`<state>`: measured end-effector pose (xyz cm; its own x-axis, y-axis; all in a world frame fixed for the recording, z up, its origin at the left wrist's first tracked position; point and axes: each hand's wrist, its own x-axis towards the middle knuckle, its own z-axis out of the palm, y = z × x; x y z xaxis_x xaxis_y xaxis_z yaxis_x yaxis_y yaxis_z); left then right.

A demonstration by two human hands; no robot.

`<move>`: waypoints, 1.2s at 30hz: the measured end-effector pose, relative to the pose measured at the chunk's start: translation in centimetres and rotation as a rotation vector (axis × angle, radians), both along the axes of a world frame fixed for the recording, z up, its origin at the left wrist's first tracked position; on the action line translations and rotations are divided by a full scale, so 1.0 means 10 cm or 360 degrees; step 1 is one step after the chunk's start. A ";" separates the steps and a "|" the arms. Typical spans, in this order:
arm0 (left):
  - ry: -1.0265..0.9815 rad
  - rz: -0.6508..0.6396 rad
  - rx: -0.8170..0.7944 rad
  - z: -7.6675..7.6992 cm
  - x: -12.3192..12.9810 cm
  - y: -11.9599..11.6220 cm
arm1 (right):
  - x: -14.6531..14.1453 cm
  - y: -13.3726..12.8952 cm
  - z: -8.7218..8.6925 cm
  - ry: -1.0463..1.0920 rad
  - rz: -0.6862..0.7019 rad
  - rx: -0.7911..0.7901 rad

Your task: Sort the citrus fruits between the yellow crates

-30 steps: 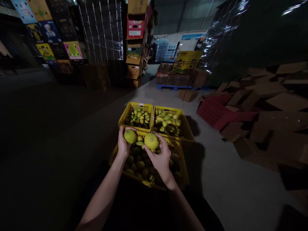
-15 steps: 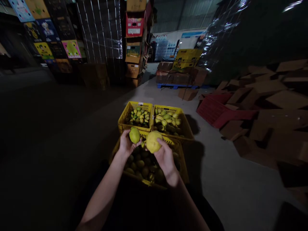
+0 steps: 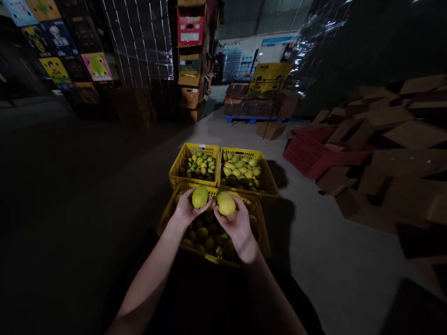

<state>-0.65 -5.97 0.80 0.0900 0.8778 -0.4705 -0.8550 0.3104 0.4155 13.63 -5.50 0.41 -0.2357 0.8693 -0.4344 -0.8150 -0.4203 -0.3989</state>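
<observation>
My left hand (image 3: pixel 186 208) is closed round a green-yellow fruit (image 3: pixel 200 197). Beside it, my right hand (image 3: pixel 238 223) holds a yellow fruit (image 3: pixel 226 204) on its fingers, palm turned up. Both hands are over the near yellow crate (image 3: pixel 266 239), which has many dark-looking fruits (image 3: pixel 209 243) in it. Beyond it stand two more yellow crates: the left one (image 3: pixel 176 166) with small green and yellow fruits (image 3: pixel 199 163), the right one (image 3: pixel 270 179) with larger yellow-green fruits (image 3: pixel 240 168).
A red crate (image 3: pixel 307 153) lies tilted by a heap of cardboard (image 3: pixel 394 177) on the right. Boxes are stacked at the back (image 3: pixel 190 60) and far left (image 3: pixel 63 42). A blue pallet (image 3: pixel 249 119) bears a yellow box (image 3: pixel 268 77).
The fruits have turned in my hands, and my right hand has rolled from gripping its fruit at the side to cradling it from below. The view has shifted slightly.
</observation>
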 end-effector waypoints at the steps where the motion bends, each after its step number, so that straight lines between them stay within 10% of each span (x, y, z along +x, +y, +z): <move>1: -0.0011 -0.0034 0.0036 0.00 0.00 -0.01 | 0.00 0.00 0.01 0.0007 -0.0005 0.0033; 14: 0.0279 -0.0487 0.0750 -0.02 0.01 -0.14 | 0.25 -0.23 -0.08 -0.0063 0.0497 0.1049; 23: 0.0388 -0.0590 0.0800 0.01 0.02 -0.19 | 0.32 -0.29 -0.03 -0.0012 0.0438 0.0771; 36: -0.0277 -0.0090 0.0287 0.04 0.01 -0.10 | 0.22 -0.13 0.09 -0.0001 0.0380 0.0663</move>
